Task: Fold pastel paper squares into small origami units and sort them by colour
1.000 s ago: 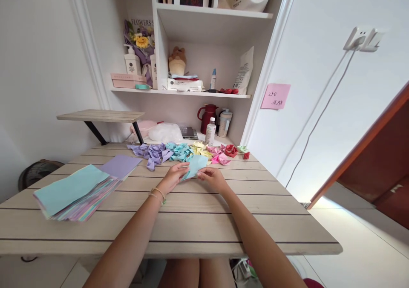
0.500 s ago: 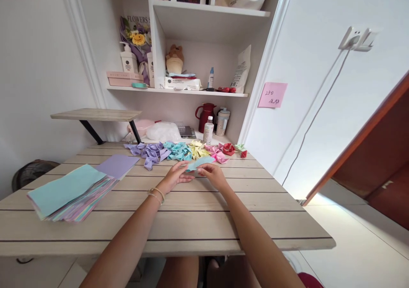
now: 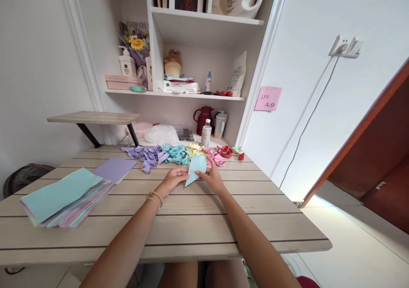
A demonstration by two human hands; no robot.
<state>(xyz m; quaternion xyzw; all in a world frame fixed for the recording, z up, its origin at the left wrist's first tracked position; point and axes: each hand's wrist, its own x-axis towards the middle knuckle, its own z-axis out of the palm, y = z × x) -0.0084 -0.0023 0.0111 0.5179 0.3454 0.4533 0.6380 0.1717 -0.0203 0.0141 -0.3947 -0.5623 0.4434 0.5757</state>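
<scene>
A light blue sheet of folded paper (image 3: 197, 167) is held up over the middle of the table, its lower left end narrowing to a point. My left hand (image 3: 174, 180) pinches its left edge near the lower part. On the other side my right hand (image 3: 212, 176) grips the right edge, thumb on the face of the paper and fingers behind. Just beyond lie folded paper pieces in colour groups: purple (image 3: 150, 155), blue (image 3: 175, 154), yellow (image 3: 194, 149), pink (image 3: 217, 156), red (image 3: 226, 151) and green (image 3: 237, 150).
At left lies a fanned stack of coloured paper (image 3: 60, 194) beside a purple sheet (image 3: 115, 169). A small raised shelf (image 3: 92, 117) stands behind them on black legs. A plastic bottle (image 3: 206, 133), a red jug (image 3: 203, 119) and a tumbler (image 3: 220, 125) stand at the back.
The blue paper has turned from a flat, narrow view to upright, showing its broad face. Both hands have shifted their hold along its edges. The camera view has tilted slightly.
</scene>
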